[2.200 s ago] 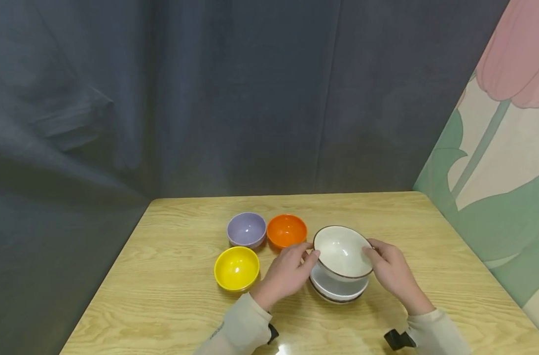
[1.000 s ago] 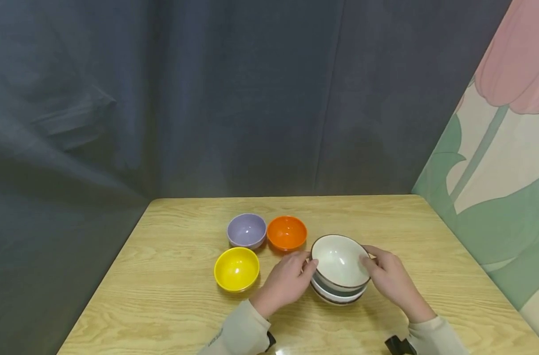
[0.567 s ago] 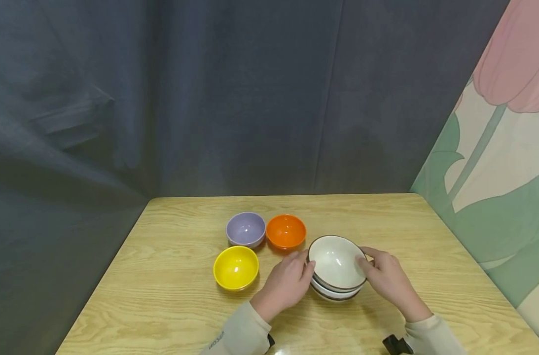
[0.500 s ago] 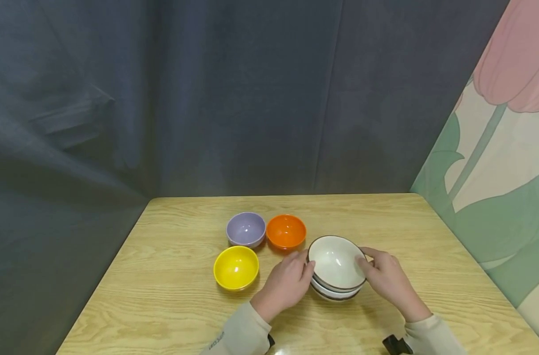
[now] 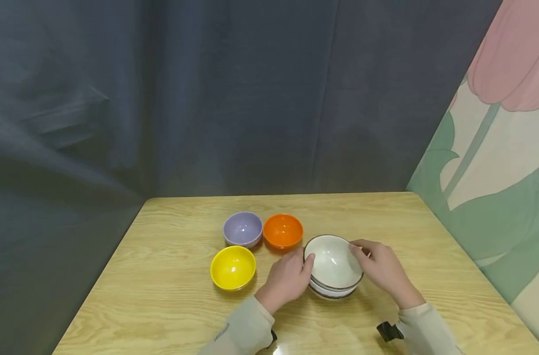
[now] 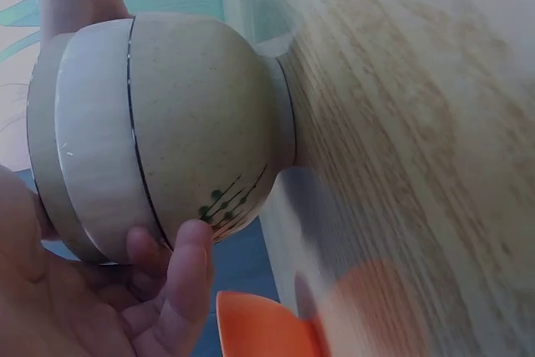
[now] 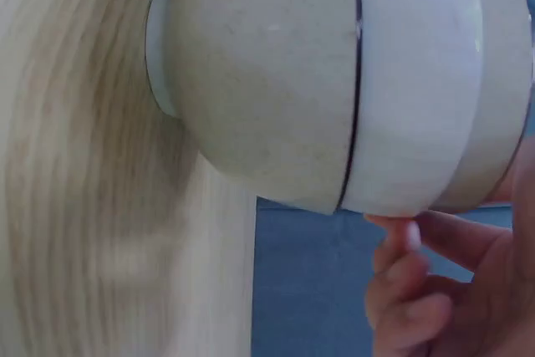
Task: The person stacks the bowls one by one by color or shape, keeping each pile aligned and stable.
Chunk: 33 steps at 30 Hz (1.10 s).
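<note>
A cream bowl with a dark rim (image 5: pixel 333 261) sits nested on a stack just right of the table's middle. Below it a white bowl (image 7: pixel 418 81) shows as a band, and at the bottom a beige bowl (image 6: pixel 196 106) with a small plant pattern stands on the table. My left hand (image 5: pixel 288 276) holds the stack's left side, thumb at the top rim and fingers against the outside. At the right rim, my right hand (image 5: pixel 382 266) pinches the cream bowl, its thumb over the edge; lower fingers are beside the white bowl.
Left of the stack, a purple bowl (image 5: pixel 243 230) and an orange bowl (image 5: pixel 283 230) stand side by side, with a yellow bowl (image 5: pixel 233 268) nearer the front. A dark curtain (image 5: pixel 251 98) hangs behind the wooden table (image 5: pixel 162 296).
Both hands have lowered the cream bowl from above the stack into the white bowl. Lately the right hand has shifted slightly back along the rim. The coloured bowls stay in place.
</note>
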Motion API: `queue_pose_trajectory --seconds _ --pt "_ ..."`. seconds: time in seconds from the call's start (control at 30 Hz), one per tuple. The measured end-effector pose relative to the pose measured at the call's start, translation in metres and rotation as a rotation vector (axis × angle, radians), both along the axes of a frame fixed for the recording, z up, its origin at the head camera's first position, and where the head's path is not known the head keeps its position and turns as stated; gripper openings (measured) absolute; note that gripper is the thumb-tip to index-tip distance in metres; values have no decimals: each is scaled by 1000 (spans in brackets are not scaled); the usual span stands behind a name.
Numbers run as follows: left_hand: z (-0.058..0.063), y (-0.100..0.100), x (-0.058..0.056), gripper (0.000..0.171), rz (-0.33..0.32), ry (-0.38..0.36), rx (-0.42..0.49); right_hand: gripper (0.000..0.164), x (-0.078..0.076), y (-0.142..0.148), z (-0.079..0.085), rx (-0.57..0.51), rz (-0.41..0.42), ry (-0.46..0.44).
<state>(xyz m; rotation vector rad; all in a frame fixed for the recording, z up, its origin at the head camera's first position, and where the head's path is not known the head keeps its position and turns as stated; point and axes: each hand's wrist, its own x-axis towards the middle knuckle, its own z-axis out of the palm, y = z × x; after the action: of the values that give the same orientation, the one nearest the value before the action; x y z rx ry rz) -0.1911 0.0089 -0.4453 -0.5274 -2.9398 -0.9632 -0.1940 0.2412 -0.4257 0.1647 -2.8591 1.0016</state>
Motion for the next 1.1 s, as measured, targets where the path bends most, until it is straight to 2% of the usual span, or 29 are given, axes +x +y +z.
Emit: queue_pose_trajectory --seconds 0.13,0.33,0.57,0.7,0.87,1.03,1.1 --pt "-2 1 -3 45 9 5 -17 34 -3 -3 -5 -42 14 38" --pt "-6 3 -3 39 12 51 -16 31 -1 -7 -9 -36 -7 71" --pt "-8 6 -7 37 3 1 35 37 0 -8 -10 -71 -9 47" --pt "-9 7 -10 36 -6 -19 56 45 0 -6 -10 -94 -5 12" --pt "-8 5 -13 39 -23 -46 77 47 -1 -7 -7 -130 -2 -56" --pt "-8 3 -14 41 -28 -92 142 41 -1 -8 -6 -101 -13 -33" --pt "-8 2 -12 47 -33 -96 155 40 0 -8 -6 -77 -20 -8"
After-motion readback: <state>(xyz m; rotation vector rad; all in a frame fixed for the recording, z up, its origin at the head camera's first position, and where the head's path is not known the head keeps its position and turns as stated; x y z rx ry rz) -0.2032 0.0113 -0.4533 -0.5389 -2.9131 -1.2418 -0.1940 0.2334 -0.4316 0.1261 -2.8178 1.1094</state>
